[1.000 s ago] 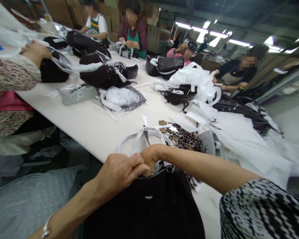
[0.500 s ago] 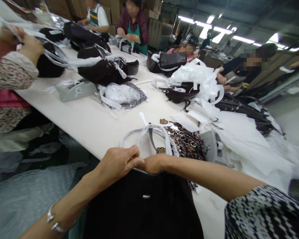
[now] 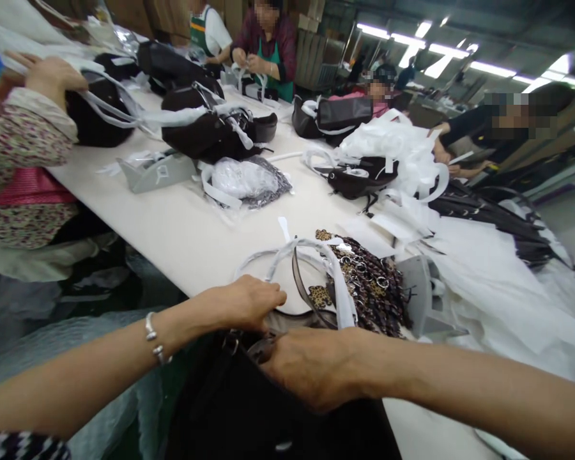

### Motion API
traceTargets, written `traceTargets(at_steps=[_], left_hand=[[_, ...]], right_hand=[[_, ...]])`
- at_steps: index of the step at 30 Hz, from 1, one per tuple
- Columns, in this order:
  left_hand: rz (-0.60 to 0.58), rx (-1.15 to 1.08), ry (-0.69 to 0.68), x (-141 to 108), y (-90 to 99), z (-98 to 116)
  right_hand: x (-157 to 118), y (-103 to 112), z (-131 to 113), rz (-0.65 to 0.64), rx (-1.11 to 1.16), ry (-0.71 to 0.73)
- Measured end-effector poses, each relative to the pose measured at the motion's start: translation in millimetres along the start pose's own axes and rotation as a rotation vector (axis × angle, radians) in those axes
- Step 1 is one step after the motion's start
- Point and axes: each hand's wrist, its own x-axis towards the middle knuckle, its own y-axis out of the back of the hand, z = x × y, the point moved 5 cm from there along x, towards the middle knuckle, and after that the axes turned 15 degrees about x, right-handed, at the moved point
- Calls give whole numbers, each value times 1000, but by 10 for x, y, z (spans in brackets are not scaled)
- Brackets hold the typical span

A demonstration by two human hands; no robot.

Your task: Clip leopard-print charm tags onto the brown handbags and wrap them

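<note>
A black handbag (image 3: 278,425) stands upright in front of me at the table's edge, its mouth spread open. Its handles (image 3: 342,287) are wrapped in whitish film and arch over the far side. My left hand (image 3: 242,300) is closed over the far rim, fingers bent down onto it. Reaching in from the right, my right hand (image 3: 311,367) is in the mouth near the front rim; its fingertips are hidden inside. A dark strap (image 3: 303,281) rises between the handles. Behind the bag lies a pile of leopard-print charms with metal rings (image 3: 368,278).
A grey holder (image 3: 419,291) stands right of the charms, beside white sheets (image 3: 479,255). Further back are a plastic-wrapped bundle (image 3: 249,182), another grey holder (image 3: 158,172) and several dark bags (image 3: 206,128). A co-worker's sleeve (image 3: 23,134) is at left; bubble wrap (image 3: 119,409) hangs below.
The bag's mouth has opened wider and its front has tipped down. My right hand has come lower and nearer to me; my left wrist has turned flatter. The view has shifted slightly.
</note>
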Motion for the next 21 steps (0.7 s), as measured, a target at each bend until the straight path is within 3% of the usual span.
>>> traceTargets(at_steps=[3,5,10,17,21], left_hand=[[-44,98,-14,106,-99,-1],[-72,112,-9,135,-148,1],[80,208,205,71,-68,-30],[82,204,257,-72,-70,-74],[146,196,193,-118,93,-23]], right_hand=[[-54,-57,-91,-75,-107,25],[-75,-76,-170,-22,-198,66],[-157,-152,-394,139,-481,181],[-228,-244,-381,40,-365,156],[-280,-128,-503,83,-378,113]])
